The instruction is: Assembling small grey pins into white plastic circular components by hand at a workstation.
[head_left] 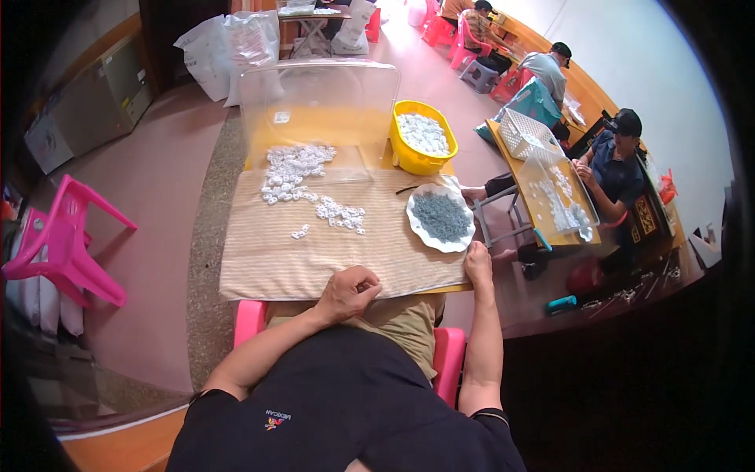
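Observation:
My left hand (351, 293) is curled closed at the front edge of the cloth-covered table, its thumb near the bent forefinger. Whatever may be inside it is too small to see. At the table's right edge my right hand (477, 265) appears closed, seen edge-on, just below a white scalloped plate (442, 242). Many small grey pieces (440, 217) fill that plate. Farther back on the striped beige cloth (275, 259) lie a large pile of small white plastic pieces (297, 165), a smaller group (341, 215) and a few stray pieces (300, 231).
A yellow tub (421, 163) of white pieces stands at the back right, beside a clear plastic box (318, 98). On the right, a person (621, 169) works at another table (550, 197). Farther back sit other people. A pink chair (67, 244) is on the left.

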The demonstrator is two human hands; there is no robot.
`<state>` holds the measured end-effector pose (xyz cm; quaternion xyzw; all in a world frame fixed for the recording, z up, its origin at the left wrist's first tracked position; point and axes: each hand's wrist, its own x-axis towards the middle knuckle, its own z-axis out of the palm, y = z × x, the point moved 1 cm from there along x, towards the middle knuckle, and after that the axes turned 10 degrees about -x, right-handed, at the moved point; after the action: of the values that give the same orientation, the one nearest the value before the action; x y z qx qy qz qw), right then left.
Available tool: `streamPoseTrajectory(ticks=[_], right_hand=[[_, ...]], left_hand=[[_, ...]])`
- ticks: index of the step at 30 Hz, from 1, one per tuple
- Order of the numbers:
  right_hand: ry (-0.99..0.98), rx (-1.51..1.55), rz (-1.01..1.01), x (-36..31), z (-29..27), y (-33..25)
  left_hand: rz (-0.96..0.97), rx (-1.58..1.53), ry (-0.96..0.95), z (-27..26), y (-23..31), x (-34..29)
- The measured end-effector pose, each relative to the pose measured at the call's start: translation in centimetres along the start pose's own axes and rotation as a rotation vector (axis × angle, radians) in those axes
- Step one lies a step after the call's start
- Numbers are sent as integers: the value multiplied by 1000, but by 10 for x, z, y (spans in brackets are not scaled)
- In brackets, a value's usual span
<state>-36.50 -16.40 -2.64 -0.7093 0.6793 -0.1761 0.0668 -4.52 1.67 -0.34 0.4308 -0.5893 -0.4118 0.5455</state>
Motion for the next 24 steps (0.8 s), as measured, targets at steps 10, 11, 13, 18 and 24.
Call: streamPoseTrajectory(ticks=[10, 11, 13, 18, 24], right_hand=[[-14, -87, 127, -12, -8, -17], [-4, -78, 104, -13, -8, -18], [5, -55, 109, -11, -7, -15], [32, -44, 87, -12, -3, -11], [15, -30, 112, -12, -4, -13]], left_hand=[[-63, -82, 291, -53, 6, -10], [-88, -52, 361, -70, 12, -13], [-39, 135, 508, -107, 14, -20], [80, 597, 750, -184, 8, -45], [-158, 892, 906, -210, 1, -56]])
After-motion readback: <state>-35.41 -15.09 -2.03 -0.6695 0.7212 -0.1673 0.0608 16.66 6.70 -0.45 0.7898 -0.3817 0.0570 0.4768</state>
